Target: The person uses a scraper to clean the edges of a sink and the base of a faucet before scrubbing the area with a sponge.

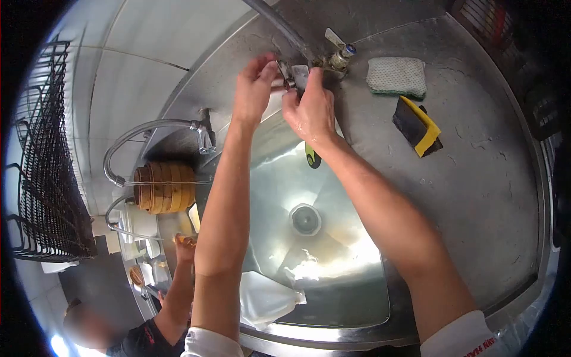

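Both my hands are together at the back of the metal sink (342,297), close below the tap spout (285,30). My right hand (312,110) is closed, thumb and fingers gripping a small flat metal piece (300,75). Just left of it my left hand (254,89) curves in beside the shiny metal parts, its fingertips blurred by motion. I cannot tell what the metal piece belongs to. Below my right wrist a lime-green and black handle (311,156) shows, its upper part hidden by that arm. The tap valve (341,58) sits right of the spout.
On the steel counter to the right lie a white mesh sponge (397,76) and a black-and-yellow folded pad (418,126). A white cloth (267,298) lies at the sink's front left. Bamboo steamers (165,187) and a second tap (203,134) stand left. Another person (154,333) works beyond.
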`<state>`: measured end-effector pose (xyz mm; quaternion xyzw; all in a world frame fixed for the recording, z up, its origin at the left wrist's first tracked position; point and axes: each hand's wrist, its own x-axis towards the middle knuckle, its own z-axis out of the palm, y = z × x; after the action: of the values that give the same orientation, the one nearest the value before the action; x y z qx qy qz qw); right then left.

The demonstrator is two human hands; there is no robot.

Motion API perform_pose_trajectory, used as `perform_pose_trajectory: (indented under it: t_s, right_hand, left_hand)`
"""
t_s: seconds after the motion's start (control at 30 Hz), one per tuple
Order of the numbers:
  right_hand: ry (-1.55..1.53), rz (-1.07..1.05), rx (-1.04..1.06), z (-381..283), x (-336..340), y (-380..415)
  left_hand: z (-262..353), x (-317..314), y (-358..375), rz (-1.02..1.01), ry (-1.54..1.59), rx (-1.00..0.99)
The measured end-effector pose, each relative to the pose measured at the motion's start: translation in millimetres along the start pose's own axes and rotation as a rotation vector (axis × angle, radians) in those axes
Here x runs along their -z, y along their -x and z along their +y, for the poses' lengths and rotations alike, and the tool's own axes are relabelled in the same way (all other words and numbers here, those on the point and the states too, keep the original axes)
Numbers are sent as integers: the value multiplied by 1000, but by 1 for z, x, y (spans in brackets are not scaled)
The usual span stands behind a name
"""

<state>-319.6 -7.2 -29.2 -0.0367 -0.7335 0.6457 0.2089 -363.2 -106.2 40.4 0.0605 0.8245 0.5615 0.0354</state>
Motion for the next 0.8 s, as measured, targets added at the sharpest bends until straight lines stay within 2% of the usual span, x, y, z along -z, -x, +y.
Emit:
perform_pose_trajectory:
  t_s: [0.03, 0.13, 0.17, 0.27, 0.37, 0.5, 0.7, 0.8]
  right_hand:
    - [-2, 4, -1, 1, 0, 0]
    - [2, -7, -27, -3, 1, 0]
    - [11, -23, -51, -5, 2, 1]
    - [14, -45, -45, -6, 4, 1]
    - [49, -46, -60, -5, 4, 0]
    - [80, -72, -78, -6, 7, -2]
    - [82, -179, 19, 2, 20, -16]
    - [-127, -332, -222, -8, 37, -22]
  left_hand:
    - [1, 0, 3, -32, 46, 142]
    - [-16, 0, 10, -47, 25, 106]
    - [-22, 1, 11, -71, 132, 115]
    - [-25, -6, 15, -109, 152, 35]
    - [-21, 0, 19, -174, 284, 160]
    - [-13, -1, 20, -205, 138, 153]
    - [-7, 9, 10, -237, -212, 89]
    - [3, 2, 17, -198, -219, 91]
